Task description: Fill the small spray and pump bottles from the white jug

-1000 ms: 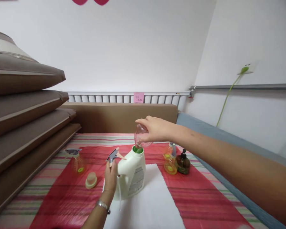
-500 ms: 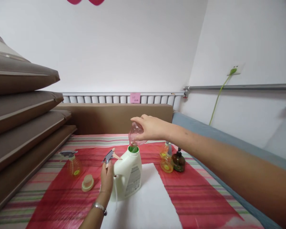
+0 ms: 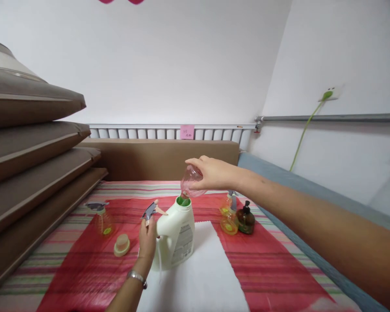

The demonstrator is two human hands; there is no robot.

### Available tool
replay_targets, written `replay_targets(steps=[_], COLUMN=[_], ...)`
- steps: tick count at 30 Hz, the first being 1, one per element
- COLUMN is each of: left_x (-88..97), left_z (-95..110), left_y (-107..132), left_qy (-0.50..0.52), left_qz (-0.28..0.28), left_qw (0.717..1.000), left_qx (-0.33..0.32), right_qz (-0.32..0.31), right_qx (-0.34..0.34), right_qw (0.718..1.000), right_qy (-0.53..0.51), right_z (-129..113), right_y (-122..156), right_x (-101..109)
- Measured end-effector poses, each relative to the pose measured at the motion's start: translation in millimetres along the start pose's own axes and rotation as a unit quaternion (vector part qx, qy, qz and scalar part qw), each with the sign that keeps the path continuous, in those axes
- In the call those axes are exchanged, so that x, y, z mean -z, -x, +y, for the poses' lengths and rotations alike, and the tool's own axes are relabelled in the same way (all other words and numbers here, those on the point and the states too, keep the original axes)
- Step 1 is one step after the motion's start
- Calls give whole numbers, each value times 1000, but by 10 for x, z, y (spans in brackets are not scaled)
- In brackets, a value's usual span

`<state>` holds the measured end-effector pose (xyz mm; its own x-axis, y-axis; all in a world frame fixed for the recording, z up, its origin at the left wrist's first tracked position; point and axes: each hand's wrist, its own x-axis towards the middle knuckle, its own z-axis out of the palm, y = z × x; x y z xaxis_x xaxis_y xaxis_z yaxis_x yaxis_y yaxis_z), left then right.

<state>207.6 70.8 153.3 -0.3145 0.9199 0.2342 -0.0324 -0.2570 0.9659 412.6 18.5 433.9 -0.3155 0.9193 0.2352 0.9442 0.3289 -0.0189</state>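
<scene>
Hanging neck-down over the green mouth of a white plastic detergent jug [image 3: 177,236], a small clear pink bottle [image 3: 191,182] is gripped in the curled fingers of the right hand [image 3: 214,173]. The left hand [image 3: 147,238] is closed around a grey spray-trigger head [image 3: 150,211], against the jug's handle side. The jug stands on a white sheet [image 3: 208,273]. A beige round cap [image 3: 122,245] and a yellow spray bottle [image 3: 103,221] sit to its left, a dark brown pump bottle [image 3: 246,220] to its right.

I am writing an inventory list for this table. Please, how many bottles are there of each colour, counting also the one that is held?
Yellow bottles: 3
Pink bottle, in the right hand: 1
Brown pump bottle: 1
White jug, beside the left hand, which holds a loose spray head: 1
Total: 6
</scene>
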Motion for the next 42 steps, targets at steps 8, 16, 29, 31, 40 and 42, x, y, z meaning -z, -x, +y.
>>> replay_targets(steps=[8,16,29,31,40,42], left_x=[5,9,-22,-20,6,10], left_z=[-24,-14,32,26,-51,-63], left_y=[-9,-15,13,4,-52,-70], left_qy=[7,-3,-6,-12,-11,-6], left_qz=[9,19,28,32,15,13], left_qw=[1000,1000,999,999,1000,1000], left_qx=[-2,-18,-26,-32,-25,-20], right_qz=[13,23,50,46,65,58], right_qx=[0,5,-8,-14,-15,-18], right_qw=[1000,999,998,998,996,996], right_qy=[-22,-32,-48,-45,-55,-64], right_z=[47,79,203,235,284,291], right_y=[16,54,125,137,186,179], right_x=[-17,-19,-137,-154,-164,-174])
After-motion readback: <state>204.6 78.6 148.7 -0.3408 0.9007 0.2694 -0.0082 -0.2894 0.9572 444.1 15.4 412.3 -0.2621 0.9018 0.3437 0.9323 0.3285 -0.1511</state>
